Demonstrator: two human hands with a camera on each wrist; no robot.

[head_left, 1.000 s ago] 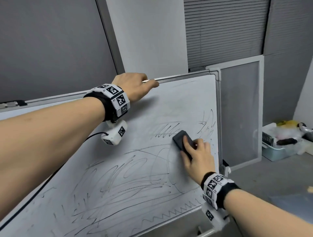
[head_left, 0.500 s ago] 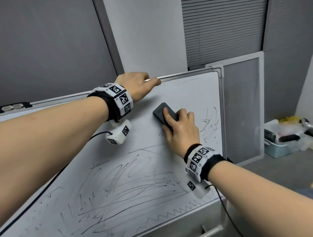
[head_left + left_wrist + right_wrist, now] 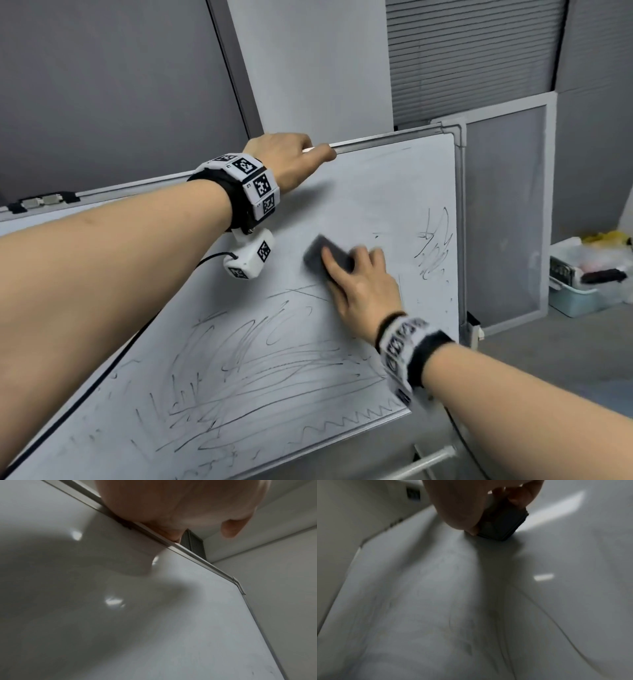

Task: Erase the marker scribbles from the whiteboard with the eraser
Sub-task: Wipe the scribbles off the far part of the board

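Note:
A tilted whiteboard (image 3: 383,192) fills the middle of the head view. Black marker scribbles (image 3: 260,370) cover its lower half, and a smaller patch of scribbles (image 3: 435,246) sits near its right edge. My right hand (image 3: 359,284) grips a dark grey eraser (image 3: 325,255) and presses it flat on the board, above the big scribbles. In the right wrist view the eraser (image 3: 503,523) lies under my fingers (image 3: 462,507). My left hand (image 3: 287,157) grips the board's top frame edge (image 3: 376,138); the left wrist view shows my left hand (image 3: 180,507) curled over that edge (image 3: 197,557).
A grey framed panel (image 3: 507,212) leans on the wall right of the board. A light blue bin (image 3: 582,291) of odds and ends stands on the grey floor at far right. A metal bar (image 3: 424,462) of the stand shows below the board.
My right hand swept the eraser up and left across the board, then came back down a little. The short strokes in the upper middle are gone. My left hand kept its hold.

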